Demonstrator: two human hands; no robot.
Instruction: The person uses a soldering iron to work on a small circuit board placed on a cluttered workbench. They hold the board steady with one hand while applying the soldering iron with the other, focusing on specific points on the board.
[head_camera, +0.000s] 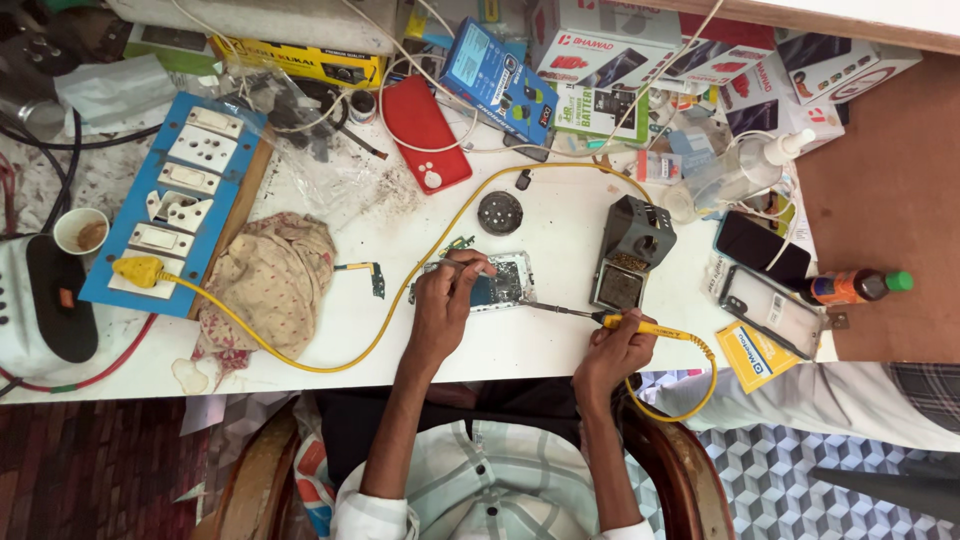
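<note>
Cluttered white workbench (560, 345), and off at its left edge sits a blue switchboard (175, 200) with a yellow plug (137, 270) feeding the iron's cord. Near the front edge, the left hand (440, 305) pinches tweezers (462, 266) over the opened phone (498, 282), seemingly steadying a part. The right hand (612, 348) is closed around a yellow soldering iron (625, 322), angled pen-like so its tip reaches the phone, stand (630, 255) just behind.

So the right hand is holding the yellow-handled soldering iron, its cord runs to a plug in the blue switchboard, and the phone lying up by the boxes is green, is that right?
Not quite: the head view shows that phone by the boxes is red, not green. The rest holds: the right hand grips the yellow-handled soldering iron, and its yellow cord runs to a plug in the blue switchboard.
</note>
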